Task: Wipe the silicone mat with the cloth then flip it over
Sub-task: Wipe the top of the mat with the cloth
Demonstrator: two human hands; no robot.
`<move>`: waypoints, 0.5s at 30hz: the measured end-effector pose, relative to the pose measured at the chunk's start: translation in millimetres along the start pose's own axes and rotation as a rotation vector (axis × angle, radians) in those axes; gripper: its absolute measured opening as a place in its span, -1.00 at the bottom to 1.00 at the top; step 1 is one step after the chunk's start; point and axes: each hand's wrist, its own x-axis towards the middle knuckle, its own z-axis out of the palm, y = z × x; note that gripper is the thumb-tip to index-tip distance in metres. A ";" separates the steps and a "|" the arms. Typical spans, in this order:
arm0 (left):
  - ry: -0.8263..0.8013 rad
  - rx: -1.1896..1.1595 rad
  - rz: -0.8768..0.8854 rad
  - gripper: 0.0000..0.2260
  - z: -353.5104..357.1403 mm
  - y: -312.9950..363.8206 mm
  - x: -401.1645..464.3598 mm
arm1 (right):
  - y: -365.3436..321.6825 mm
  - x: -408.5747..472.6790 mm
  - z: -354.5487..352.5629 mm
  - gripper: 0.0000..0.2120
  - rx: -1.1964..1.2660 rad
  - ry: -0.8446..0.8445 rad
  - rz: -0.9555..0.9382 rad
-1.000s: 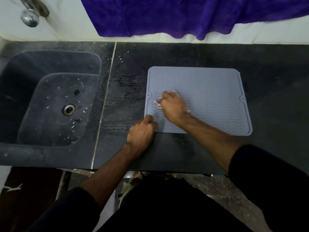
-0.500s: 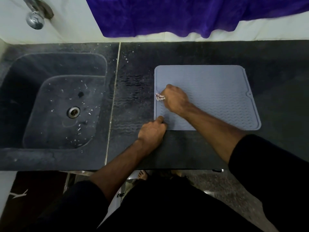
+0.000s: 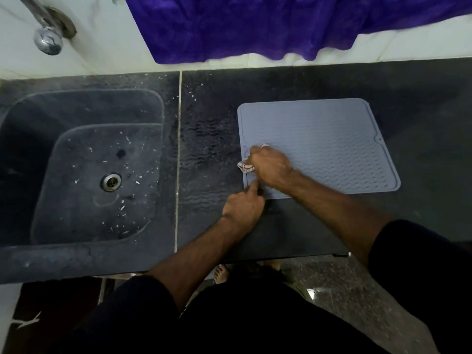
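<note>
A grey-blue silicone mat (image 3: 327, 144) with a wavy ribbed surface lies flat on the dark stone counter (image 3: 421, 111), right of the sink. My right hand (image 3: 270, 166) rests on the mat's left edge, closed around a small crumpled white-and-red cloth (image 3: 245, 167) that pokes out to the left of the fingers. My left hand (image 3: 242, 206) sits at the mat's near left corner, its fingers curled and pressing on or pinching that corner; which of the two, I cannot tell.
A dark stone sink (image 3: 84, 169) with a metal drain (image 3: 110, 182) and white specks lies to the left. A chrome tap (image 3: 47, 34) hangs above it. A purple cloth (image 3: 281, 24) drapes over the white wall behind. The counter's front edge (image 3: 281, 256) runs just below my forearms.
My right hand has slid the cloth leftward to the mat's left edge. My left hand has stayed at the near left corner. The camera has shifted a little.
</note>
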 end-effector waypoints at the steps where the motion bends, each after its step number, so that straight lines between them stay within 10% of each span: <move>1: -0.002 0.004 0.016 -0.64 0.9 -0.4 -1.4 | 3.1 1.2 -4.9 -0.76 0.019 -0.044 0.030; 15: -0.031 -0.039 -0.052 -0.68 -8.0 4.7 2.7 | 31.8 5.1 -10.4 -0.83 0.009 -0.022 0.049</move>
